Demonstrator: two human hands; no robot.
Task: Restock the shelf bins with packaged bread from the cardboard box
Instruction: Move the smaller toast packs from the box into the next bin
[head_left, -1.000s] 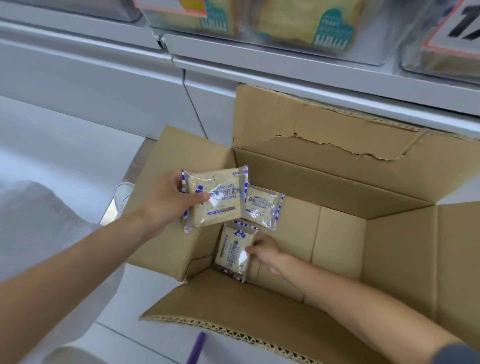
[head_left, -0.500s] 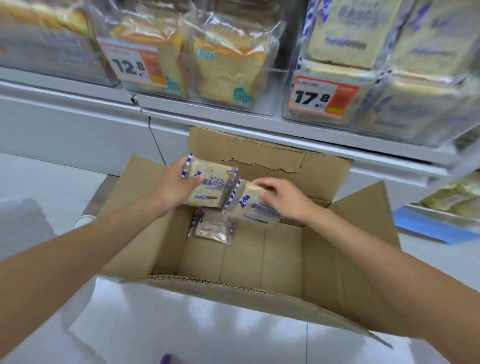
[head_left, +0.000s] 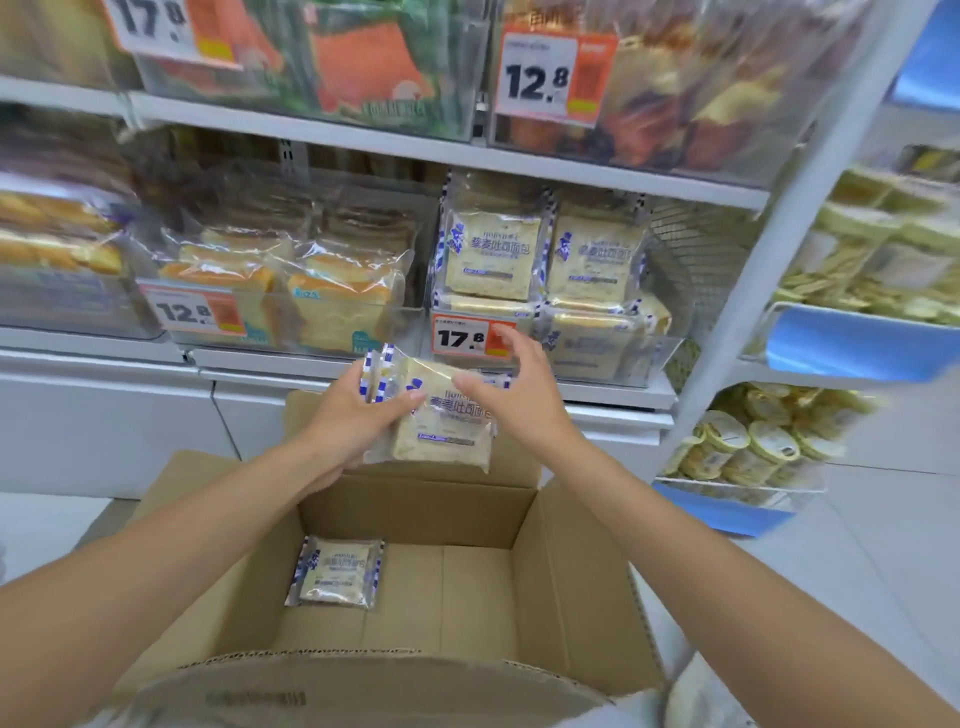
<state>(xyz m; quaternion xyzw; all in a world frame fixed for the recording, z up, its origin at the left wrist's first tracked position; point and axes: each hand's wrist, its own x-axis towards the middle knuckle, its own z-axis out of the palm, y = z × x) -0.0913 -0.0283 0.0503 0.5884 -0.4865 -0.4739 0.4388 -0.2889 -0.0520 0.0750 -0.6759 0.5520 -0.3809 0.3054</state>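
In the head view, the left hand (head_left: 358, 418) gripped bread packets (head_left: 441, 431) above the cardboard box (head_left: 571, 571), fingers curled round them. The right hand (head_left: 519, 400) hovered alongside, fingers spread apart. A lone packet (head_left: 337, 571) lay inside the box.

You are facing white metal shelves (head_left: 363, 143) that run in tiers across the view, with orange-and-white price tags (head_left: 535, 78) clipped along their fronts. Below the lowest tier, plain white base panels (head_left: 104, 426) drop to the floor. At the right end a white upright post (head_left: 763, 291) slants up through your view, with a wire mesh panel (head_left: 691, 249) just inside it. Past the post, a side rack with blue-edged trays (head_left: 852, 348) holds yellowish goods, too blurred to name. The pale tiled floor (head_left: 872, 571) spreads out on both sides, and the light is bright and even.
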